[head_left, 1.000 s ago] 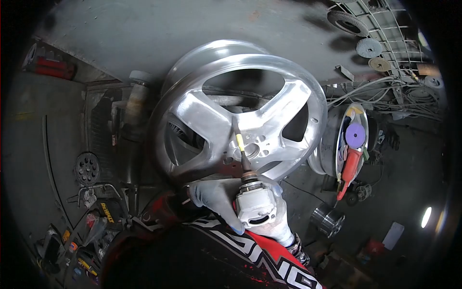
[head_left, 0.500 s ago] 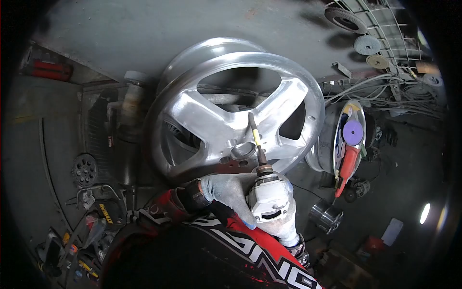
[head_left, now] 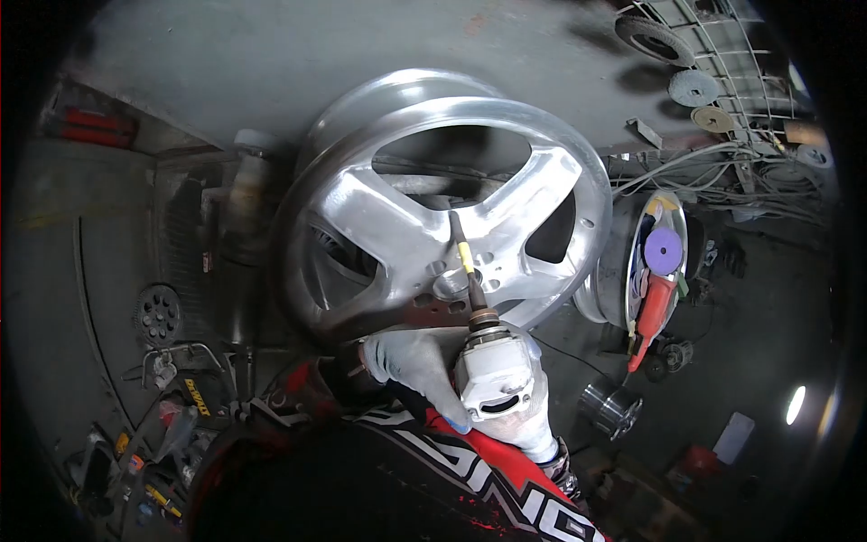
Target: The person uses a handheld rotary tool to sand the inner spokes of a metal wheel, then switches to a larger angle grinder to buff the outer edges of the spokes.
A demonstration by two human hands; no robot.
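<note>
A shiny silver wheel rim (head_left: 352, 212) with broad spokes stands tilted in front of me. Both gloved hands are on a white-grey power tool (head_left: 493, 372) with a long dark shaft and a yellow band. The shaft's tip rests at or just over the rim between two upper spokes, above the centre hole. My left hand (head_left: 411, 361) is closed on the tool's left side, its fingers partly hidden behind the body. My right hand (head_left: 535, 415) wraps the tool from the right and below.
At the right, a red tool with a purple disc (head_left: 663, 251) lies in another rim (head_left: 614, 271). A small metal cylinder (head_left: 611, 406) is below it. Discs hang on a wire rack (head_left: 741, 63) at the upper right. Loose tools and a black-yellow bag (head_left: 197, 397) lie lower left.
The tool and both hands have shifted slightly left, and the shaft's tip has moved left along the rim between the spokes. The grip looks the same.
</note>
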